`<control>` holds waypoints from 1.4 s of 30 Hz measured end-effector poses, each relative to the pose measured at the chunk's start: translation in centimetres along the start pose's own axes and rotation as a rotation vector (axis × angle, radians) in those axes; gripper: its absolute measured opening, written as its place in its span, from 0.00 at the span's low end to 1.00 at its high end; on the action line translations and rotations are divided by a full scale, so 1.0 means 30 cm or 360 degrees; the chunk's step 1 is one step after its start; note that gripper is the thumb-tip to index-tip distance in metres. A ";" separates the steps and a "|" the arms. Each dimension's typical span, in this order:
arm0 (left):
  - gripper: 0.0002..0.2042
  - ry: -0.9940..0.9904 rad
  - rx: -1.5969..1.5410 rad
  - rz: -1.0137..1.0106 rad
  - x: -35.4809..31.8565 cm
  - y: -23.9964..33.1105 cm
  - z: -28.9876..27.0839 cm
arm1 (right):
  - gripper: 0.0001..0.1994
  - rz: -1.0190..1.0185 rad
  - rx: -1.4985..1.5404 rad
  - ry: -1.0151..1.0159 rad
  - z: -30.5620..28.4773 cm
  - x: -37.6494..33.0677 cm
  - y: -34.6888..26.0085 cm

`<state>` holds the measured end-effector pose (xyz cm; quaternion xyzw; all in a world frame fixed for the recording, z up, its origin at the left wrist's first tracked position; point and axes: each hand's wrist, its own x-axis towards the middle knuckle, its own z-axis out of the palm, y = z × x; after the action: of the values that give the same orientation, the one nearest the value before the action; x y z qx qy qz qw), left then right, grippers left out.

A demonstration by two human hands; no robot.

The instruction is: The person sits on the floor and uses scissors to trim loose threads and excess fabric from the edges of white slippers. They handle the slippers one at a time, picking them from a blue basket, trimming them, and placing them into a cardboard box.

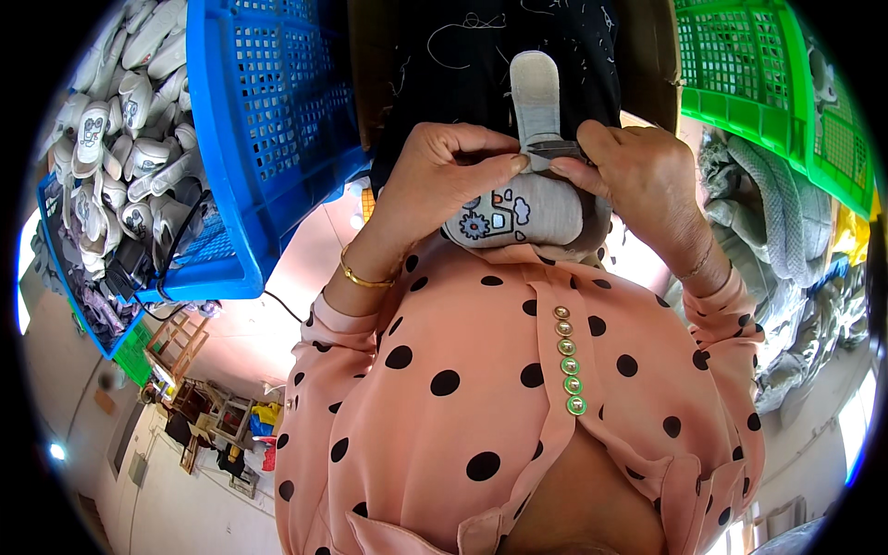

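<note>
A small light-grey fabric shoe point(560, 222) with a cartoon vehicle and cloud pattern lies against my front. Its long rounded strap point(536, 88) points away from me over my dark-covered lap. My left hand point(449, 176) is closed, thumb and fingers pinching the shoe at the strap's base. In my right hand point(638, 176), closed fingers grip small dark metal thread snips point(553, 148), whose pointed blades lie across the strap base close to my left thumb. The handles are hidden in the right palm.
On the left stands a blue plastic crate point(222, 185), beside a large heap of similar grey shoes point(139, 139). A green crate point(768, 92) is at the far right, above grey bundled pieces point(768, 213). Loose white threads point(453, 51) lie on the black lap cloth.
</note>
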<state>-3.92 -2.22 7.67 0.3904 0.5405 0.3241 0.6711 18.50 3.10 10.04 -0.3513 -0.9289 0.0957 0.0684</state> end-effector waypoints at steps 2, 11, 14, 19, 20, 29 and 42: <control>0.10 -0.0003 0.0006 0.0007 0.000 0.001 0.001 | 0.21 0.0034 0.0033 -0.0033 -0.002 -0.003 -0.002; 0.09 0.0000 -0.0013 0.0007 -0.007 0.004 0.007 | 0.20 -0.0024 -0.0045 0.0082 0.010 -0.008 -0.007; 0.09 0.0007 -0.0009 0.0029 -0.010 -0.003 0.010 | 0.20 -0.0072 -0.0024 0.0136 0.015 -0.006 0.000; 0.10 0.0030 0.0094 0.0104 -0.011 0.005 0.017 | 0.20 -0.0007 0.0246 0.0060 0.042 -0.021 0.037; 0.10 0.0025 0.0062 0.0084 -0.010 0.005 0.020 | 0.20 0.0160 0.0578 0.0059 0.035 -0.013 0.042; 0.08 0.0068 0.0491 0.0413 0.008 0.026 0.052 | 0.13 0.0681 0.1959 0.0014 0.060 0.077 0.051; 0.10 0.0104 0.0063 0.0661 0.098 0.123 0.032 | 0.13 0.0750 0.2310 0.0082 -0.010 0.143 0.067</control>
<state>-2.41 1.92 9.62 0.4960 0.4761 0.4573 0.5641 16.67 7.46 10.12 -0.4092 -0.5316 0.6860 0.2816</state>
